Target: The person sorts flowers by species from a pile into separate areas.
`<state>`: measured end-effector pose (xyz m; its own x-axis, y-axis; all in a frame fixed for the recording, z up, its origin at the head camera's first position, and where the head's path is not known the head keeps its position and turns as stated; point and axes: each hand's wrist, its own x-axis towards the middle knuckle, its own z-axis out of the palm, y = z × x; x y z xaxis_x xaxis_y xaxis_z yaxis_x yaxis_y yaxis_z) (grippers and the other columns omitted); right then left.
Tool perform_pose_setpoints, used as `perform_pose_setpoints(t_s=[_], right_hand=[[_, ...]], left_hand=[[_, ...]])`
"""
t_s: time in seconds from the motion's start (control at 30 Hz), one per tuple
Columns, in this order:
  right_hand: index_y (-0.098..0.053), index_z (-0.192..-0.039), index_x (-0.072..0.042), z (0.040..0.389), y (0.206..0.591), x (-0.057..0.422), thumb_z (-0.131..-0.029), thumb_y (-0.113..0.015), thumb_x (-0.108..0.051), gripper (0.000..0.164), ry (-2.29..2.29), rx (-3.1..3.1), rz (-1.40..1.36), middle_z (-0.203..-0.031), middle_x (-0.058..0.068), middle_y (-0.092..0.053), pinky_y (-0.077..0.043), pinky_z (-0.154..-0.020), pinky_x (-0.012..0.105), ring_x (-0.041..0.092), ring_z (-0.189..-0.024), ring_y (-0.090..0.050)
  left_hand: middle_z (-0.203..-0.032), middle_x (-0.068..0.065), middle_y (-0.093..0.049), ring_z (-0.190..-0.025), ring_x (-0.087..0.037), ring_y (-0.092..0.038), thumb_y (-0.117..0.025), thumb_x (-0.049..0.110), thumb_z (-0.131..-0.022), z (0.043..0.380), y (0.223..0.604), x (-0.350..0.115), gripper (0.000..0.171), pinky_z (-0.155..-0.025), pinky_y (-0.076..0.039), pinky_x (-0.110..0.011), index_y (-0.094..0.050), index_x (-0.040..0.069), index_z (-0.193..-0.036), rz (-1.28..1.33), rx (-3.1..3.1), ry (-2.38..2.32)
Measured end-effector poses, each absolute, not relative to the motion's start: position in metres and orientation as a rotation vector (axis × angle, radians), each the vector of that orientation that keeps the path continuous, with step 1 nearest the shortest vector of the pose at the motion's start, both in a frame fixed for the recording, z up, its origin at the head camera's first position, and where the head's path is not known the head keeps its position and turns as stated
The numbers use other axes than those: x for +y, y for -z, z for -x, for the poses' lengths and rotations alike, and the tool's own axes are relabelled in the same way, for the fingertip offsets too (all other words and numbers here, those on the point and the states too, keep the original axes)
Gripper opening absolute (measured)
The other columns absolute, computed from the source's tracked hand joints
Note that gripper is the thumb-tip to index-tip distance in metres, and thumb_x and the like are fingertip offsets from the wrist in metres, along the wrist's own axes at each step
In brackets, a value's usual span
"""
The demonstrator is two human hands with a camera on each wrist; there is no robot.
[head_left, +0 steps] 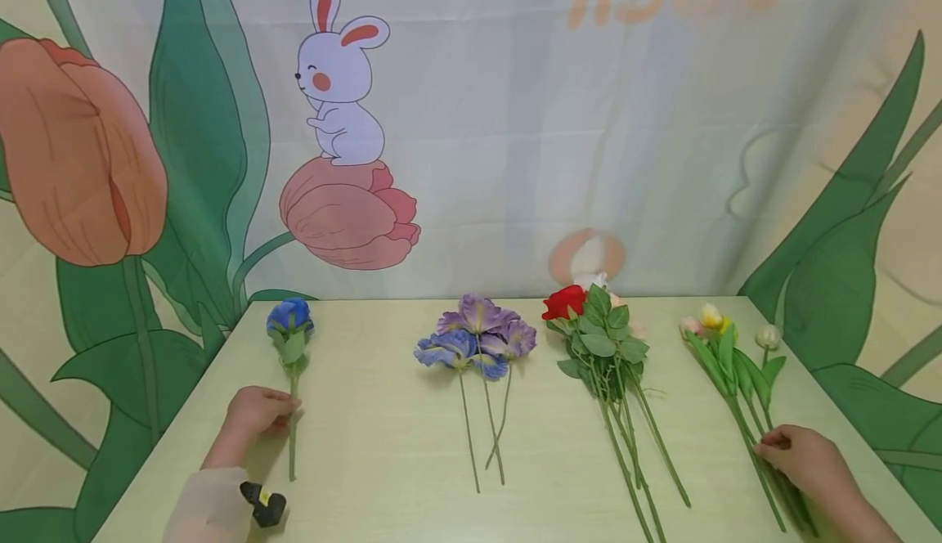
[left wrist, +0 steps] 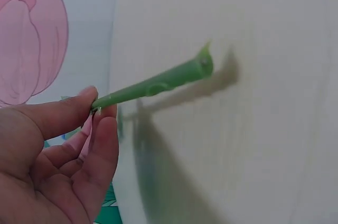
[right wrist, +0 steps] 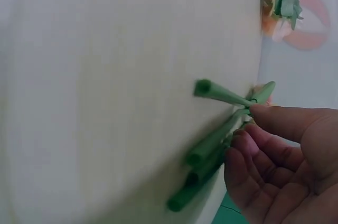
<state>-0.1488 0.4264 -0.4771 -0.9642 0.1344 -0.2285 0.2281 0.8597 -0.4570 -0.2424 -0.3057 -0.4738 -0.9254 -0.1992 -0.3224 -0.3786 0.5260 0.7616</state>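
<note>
At the table's left my left hand [head_left: 257,410] pinches the green stem of a blue rose [head_left: 290,315] between thumb and fingers. The left wrist view shows the cut end of that stem [left wrist: 158,83] jutting past the fingertips, its shadow on the tabletop. On the right side, my right hand [head_left: 809,463] is at the stems of several tulips [head_left: 724,355] with white, pink and yellow heads. One tulip stem [right wrist: 219,93] is pinched by the thumb and fingers in the right wrist view; other stems [right wrist: 208,145] lie just beneath, partly hidden by the fingers.
Purple and blue irises [head_left: 478,338] lie mid-table. Right of them is a bunch of roses [head_left: 599,334], one red, with long stems reaching toward the front edge. A printed curtain [head_left: 471,118] hangs behind the pale table [head_left: 368,445]. A black strap buckle [head_left: 265,506] sits on the left sleeve.
</note>
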Motion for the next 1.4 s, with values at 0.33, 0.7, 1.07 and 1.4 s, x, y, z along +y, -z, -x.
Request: perform_pose_setpoints(t_s=[0.33, 0.7, 1.07, 1.4], right_hand=[[-0.056, -0.124, 0.018, 0.153, 0.438, 0.417, -0.107, -0.052, -0.037, 0.058, 0.936, 2.831, -0.349, -0.103, 0.029, -0.068, -0.06, -0.069, 0.036, 0.019, -0.079, -0.068], [-0.06, -0.128, 0.012, 0.153, 0.4, 0.366, -0.107, -0.052, -0.038, 0.055, 1.037, 3.002, -0.185, -0.104, 0.021, -0.073, -0.058, -0.064, 0.025, -0.002, -0.071, -0.061], [-0.066, -0.123, 0.006, 0.154, 0.379, 0.29, -0.105, -0.06, -0.028, 0.039, 1.277, 3.043, -0.035, -0.1, 0.016, -0.074, -0.059, -0.066, 0.021, -0.008, -0.072, -0.059], [-0.07, -0.115, 0.001, 0.162, 0.383, 0.218, -0.1, -0.067, -0.021, 0.027, 1.523, 2.9, 0.069, -0.092, 0.01, -0.073, -0.057, -0.065, 0.022, 0.003, -0.071, -0.062]], left_hand=[[-0.094, -0.02, -0.072, -0.07, -0.009, -0.063, -0.063, 0.011, -0.099, 0.231, 0.439, -0.303, 0.039, -0.065, -0.061, -0.024, -0.058, -0.02, -0.123, 0.375, 2.687, -1.42], [-0.101, -0.025, -0.073, -0.069, -0.007, -0.065, -0.064, 0.016, -0.1, 0.218, 0.402, -0.272, 0.039, -0.065, -0.058, -0.02, -0.06, -0.014, -0.125, 0.276, 2.79, -1.446], [-0.094, -0.017, -0.074, -0.068, -0.007, -0.065, -0.068, 0.014, -0.099, 0.206, 0.373, -0.224, 0.036, -0.065, -0.059, -0.019, -0.063, -0.012, -0.123, 0.122, 2.806, -1.556], [-0.09, -0.014, -0.072, -0.068, -0.009, -0.065, -0.07, 0.012, -0.096, 0.198, 0.361, -0.171, 0.025, -0.067, -0.06, -0.022, -0.068, -0.007, -0.114, 0.051, 2.74, -1.672]])
